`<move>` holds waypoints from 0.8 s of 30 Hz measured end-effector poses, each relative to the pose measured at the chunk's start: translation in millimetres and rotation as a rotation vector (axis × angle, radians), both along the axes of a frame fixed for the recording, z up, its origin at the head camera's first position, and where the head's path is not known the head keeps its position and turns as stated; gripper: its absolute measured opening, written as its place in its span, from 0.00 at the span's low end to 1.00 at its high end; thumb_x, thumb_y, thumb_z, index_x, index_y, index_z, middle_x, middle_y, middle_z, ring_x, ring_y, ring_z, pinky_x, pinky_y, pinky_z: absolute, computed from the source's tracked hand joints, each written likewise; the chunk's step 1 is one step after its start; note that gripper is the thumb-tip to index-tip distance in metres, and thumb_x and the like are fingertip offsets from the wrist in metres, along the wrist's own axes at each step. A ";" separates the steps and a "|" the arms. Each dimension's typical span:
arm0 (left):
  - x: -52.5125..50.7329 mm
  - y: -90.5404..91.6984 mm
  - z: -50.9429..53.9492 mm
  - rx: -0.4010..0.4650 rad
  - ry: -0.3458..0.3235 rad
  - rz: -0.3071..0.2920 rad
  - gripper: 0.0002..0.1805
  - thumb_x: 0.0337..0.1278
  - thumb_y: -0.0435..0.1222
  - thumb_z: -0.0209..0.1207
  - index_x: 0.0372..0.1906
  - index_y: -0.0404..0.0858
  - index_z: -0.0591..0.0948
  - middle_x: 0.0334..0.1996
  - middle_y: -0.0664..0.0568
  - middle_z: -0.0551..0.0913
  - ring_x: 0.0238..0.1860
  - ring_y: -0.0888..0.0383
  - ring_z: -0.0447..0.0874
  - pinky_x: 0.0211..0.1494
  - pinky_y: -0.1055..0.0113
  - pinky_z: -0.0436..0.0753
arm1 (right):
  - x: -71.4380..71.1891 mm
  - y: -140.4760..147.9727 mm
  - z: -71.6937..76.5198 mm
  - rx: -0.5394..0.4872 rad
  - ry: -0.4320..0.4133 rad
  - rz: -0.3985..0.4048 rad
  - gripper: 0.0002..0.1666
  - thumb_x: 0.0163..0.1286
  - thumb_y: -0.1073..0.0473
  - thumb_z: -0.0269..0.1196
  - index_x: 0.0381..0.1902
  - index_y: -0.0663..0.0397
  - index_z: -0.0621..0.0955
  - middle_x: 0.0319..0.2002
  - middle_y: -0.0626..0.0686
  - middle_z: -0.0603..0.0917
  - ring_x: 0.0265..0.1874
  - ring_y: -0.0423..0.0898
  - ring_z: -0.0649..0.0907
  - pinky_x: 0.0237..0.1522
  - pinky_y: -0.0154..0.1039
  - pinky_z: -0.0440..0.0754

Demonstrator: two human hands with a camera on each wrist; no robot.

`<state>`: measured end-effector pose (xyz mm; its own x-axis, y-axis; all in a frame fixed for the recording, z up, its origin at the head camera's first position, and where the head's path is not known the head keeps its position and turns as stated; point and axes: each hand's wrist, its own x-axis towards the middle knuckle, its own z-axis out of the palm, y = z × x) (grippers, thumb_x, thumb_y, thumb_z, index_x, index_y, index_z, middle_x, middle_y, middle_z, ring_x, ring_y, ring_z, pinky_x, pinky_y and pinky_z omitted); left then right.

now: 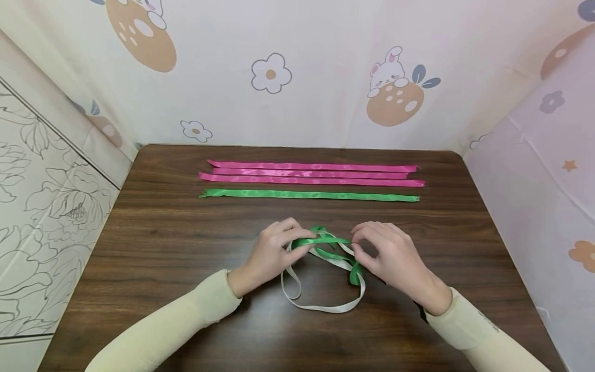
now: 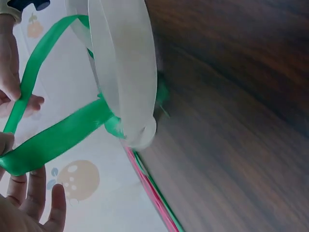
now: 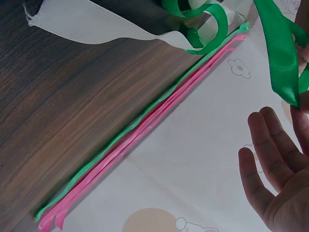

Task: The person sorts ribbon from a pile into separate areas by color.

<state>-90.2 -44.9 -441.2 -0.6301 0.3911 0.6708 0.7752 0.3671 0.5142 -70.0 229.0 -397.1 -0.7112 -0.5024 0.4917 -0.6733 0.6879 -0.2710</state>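
My left hand pinches a glossy green ribbon between thumb and fingers, just above the middle of the table. A short way to the right, my right hand pinches the same ribbon, and a flat stretch runs between the two. Below it hangs a white ribbon in loose loops, with green knotted or wound around it. In the left wrist view the green ribbon bends around the fingertips beside the wide white band. The right wrist view has the white ribbon's frayed end over the tabletop.
Three pink ribbons lie side by side near the back of the brown wooden table. One straight green ribbon lies parallel in front of them. A patterned curtain rises behind the table and along its right side.
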 end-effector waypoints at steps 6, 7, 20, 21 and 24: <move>-2.4 -9.5 4.4 0.012 0.050 0.042 0.10 0.47 0.32 0.77 0.37 0.43 0.92 0.32 0.56 0.86 0.30 0.60 0.81 0.38 0.65 0.79 | -0.1 2.4 0.7 -0.010 0.008 0.008 0.05 0.58 0.64 0.68 0.33 0.50 0.84 0.37 0.48 0.90 0.37 0.44 0.88 0.39 0.47 0.83; -2.9 -11.6 5.3 0.013 0.056 0.047 0.10 0.46 0.32 0.78 0.36 0.43 0.92 0.32 0.56 0.86 0.31 0.60 0.82 0.39 0.64 0.80 | 0.1 2.8 1.5 -0.011 0.007 0.010 0.05 0.58 0.64 0.67 0.33 0.50 0.84 0.37 0.48 0.90 0.37 0.45 0.88 0.40 0.47 0.83; -7.3 -45.7 27.4 -0.018 0.051 0.028 0.12 0.49 0.28 0.75 0.40 0.43 0.93 0.36 0.52 0.88 0.40 0.53 0.84 0.48 0.57 0.82 | -0.4 6.1 19.1 -0.075 -0.044 0.066 0.15 0.50 0.73 0.70 0.32 0.48 0.83 0.29 0.39 0.86 0.30 0.40 0.85 0.35 0.30 0.81; -8.0 -48.0 28.5 -0.020 0.052 0.022 0.12 0.48 0.28 0.75 0.40 0.43 0.93 0.37 0.52 0.87 0.40 0.53 0.84 0.48 0.57 0.82 | -0.3 6.2 20.3 -0.079 -0.062 0.068 0.16 0.50 0.74 0.70 0.32 0.48 0.83 0.30 0.39 0.86 0.30 0.39 0.85 0.36 0.27 0.80; -10.2 -54.2 31.0 -0.029 0.050 0.000 0.12 0.46 0.28 0.76 0.39 0.42 0.93 0.37 0.52 0.87 0.40 0.54 0.84 0.48 0.57 0.82 | -0.7 6.6 22.4 -0.076 -0.085 0.067 0.17 0.50 0.75 0.70 0.34 0.48 0.84 0.31 0.40 0.88 0.31 0.39 0.85 0.36 0.26 0.80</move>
<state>-100.4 -99.1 -410.2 -0.5961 0.4108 0.6899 0.7997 0.3813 0.4638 -70.7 235.6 -374.8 -0.7176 -0.5143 0.4696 -0.6899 0.6173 -0.3782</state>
